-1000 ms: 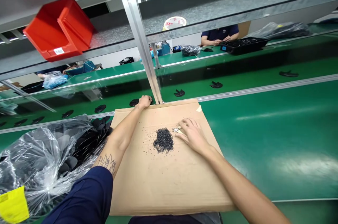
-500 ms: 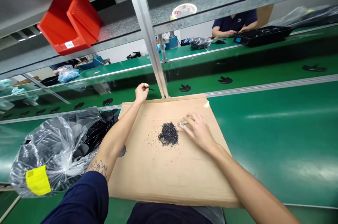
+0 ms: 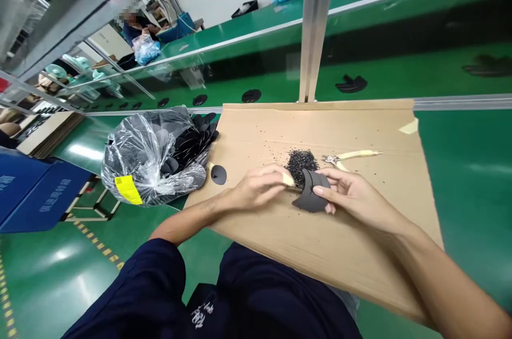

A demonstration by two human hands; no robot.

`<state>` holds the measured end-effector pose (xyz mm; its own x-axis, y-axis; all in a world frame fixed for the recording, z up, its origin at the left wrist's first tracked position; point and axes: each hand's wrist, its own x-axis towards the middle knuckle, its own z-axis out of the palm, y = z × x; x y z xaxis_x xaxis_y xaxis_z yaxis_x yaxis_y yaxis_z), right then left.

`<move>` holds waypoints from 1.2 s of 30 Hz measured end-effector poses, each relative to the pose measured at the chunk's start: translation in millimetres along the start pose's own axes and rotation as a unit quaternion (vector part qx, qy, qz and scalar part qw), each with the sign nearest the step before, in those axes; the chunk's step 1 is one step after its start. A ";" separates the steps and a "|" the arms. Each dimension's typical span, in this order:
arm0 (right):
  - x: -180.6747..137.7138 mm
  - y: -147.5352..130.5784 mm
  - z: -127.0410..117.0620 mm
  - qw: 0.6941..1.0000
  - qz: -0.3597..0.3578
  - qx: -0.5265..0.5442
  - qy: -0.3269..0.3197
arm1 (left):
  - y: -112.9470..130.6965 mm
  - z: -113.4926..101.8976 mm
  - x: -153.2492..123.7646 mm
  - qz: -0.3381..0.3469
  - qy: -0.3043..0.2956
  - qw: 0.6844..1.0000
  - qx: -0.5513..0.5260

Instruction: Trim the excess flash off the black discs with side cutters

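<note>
Green bench surface (image 3: 468, 168) borders a cardboard sheet (image 3: 348, 248) at the centre of the frame. Right forearm enters from the lower right; the right hand (image 3: 348, 190) is turned inward, its thumb pressed on the face of a curved black part (image 3: 314, 195) and its fingers behind, a firm pinch. Part position: frame centre, tilted, in front of a pile of black bits (image 3: 298, 160). Left forearm enters from the lower left, elbow bent; the left hand (image 3: 260, 187) points right, fingertips narrowly spaced beside the part's left edge. Contact and contents of that grip cannot be determined. Yellow-handled cutters (image 3: 360, 154) lie above the right hand.
</note>
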<state>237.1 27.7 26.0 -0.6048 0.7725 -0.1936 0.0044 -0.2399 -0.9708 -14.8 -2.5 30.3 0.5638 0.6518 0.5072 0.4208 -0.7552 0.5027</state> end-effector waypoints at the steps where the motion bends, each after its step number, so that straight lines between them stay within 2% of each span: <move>1: 0.2 -0.4 2.0 1.000 0.003 -0.002 0.008 | -2.1 -12.4 -10.0 -0.034 -0.006 0.997 0.064; 3: 1.1 -1.0 4.5 1.000 0.012 -0.001 0.027 | -6.1 -41.7 -28.0 -0.129 -0.045 0.963 0.234; 5: 2.2 -1.2 4.9 0.999 0.019 -0.002 0.048 | -7.2 -69.4 -44.3 -0.231 -0.139 0.883 0.385; 7: 3.2 -0.7 3.9 0.998 0.024 -0.007 0.062 | -6.1 -88.0 -59.1 -0.285 -0.231 0.816 0.448; 9: 4.2 0.8 2.8 0.997 0.030 -0.012 0.067 | -5.7 -95.5 -71.6 -0.315 -0.277 0.787 0.452; 11: 5.2 3.1 2.4 0.997 0.038 -0.015 0.066 | -7.7 -94.7 -79.5 -0.334 -0.269 0.795 0.430; 12: 5.7 4.2 2.5 0.997 0.040 -0.013 0.063 | -9.5 -92.4 -80.9 -0.336 -0.247 0.812 0.409; 14: 6.2 5.9 3.1 0.998 0.037 -0.005 0.056 | -13.0 -85.6 -77.4 -0.318 -0.173 0.869 0.336; 16: 5.5 5.9 4.1 0.999 0.026 0.004 0.047 | -14.5 -75.5 -65.6 -0.280 -0.089 0.931 0.215; 18: 3.3 4.2 5.1 0.999 0.013 0.009 0.031 | -13.4 -60.5 -47.4 -0.244 -0.024 0.967 0.068; 20: 0.1 1.4 6.1 1.000 -0.003 0.014 0.010 | -10.3 -39.9 -26.4 -0.216 0.007 0.974 -0.071; 22: -3.1 -1.1 6.8 1.000 -0.021 0.016 -0.004 | -5.9 -15.8 -6.7 -0.195 0.013 0.964 -0.179; 26: -7.7 -1.4 6.3 0.998 -0.042 0.036 -0.008 | 4.5 27.8 16.7 -0.159 0.003 0.942 -0.295; 30: -11.1 2.0 5.3 0.996 -0.045 0.071 0.019 | 11.3 48.0 16.0 -0.123 0.005 0.946 -0.299; 33: -12.2 2.7 6.5 0.996 -0.030 0.072 0.031 | 10.6 51.5 10.2 -0.117 0.036 0.962 -0.245; 36: -10.8 2.4 7.7 0.995 -0.031 0.054 0.074 | 4.6 49.7 7.2 -0.129 0.069 0.965 -0.217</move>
<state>237.6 14.3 26.8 -0.4768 0.8641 -0.1614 -0.1197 -0.2457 -0.9619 26.5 -4.7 1.4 0.3681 0.8394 0.3999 0.1803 -0.4864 0.8549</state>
